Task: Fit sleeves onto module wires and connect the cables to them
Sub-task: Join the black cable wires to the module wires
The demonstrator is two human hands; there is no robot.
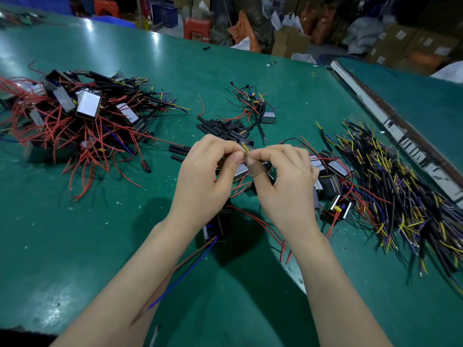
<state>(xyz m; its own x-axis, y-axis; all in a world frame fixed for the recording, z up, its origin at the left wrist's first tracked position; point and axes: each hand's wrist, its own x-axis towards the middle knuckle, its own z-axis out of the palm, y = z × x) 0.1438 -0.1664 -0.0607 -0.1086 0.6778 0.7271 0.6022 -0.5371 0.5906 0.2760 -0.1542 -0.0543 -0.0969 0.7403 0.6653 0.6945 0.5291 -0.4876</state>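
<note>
I had both hands raised together over the green table (75, 246), fingertips meeting in the middle. My left hand (210, 181) was curled, thumb and forefinger pinching a thin yellow wire (245, 147) whose end stuck up just above the pinch. My right hand (288, 181) was curled as well, thumb and forefinger nipping the same spot from the other side; whether a sleeve sat between them I could not tell, since my fingers hid the joint. Below my wrists hung a small black module (213, 227), its blue wire (183, 276) and a brown one trailing down along my left forearm, while red wires (263, 226) looped out toward my right wrist. Just beyond my hands lay a heap of short black sleeves (220, 127), with a few loose ones near my left hand. To the right of my right hand sat a cluster of modules (328, 176), and farther right a wide spread of black cables with yellow and blue ends (390, 181). Well off to the left was a big tangle of modules with red wires (75, 116). One more module (266, 116) with short leads rested past the sleeves.
</note>
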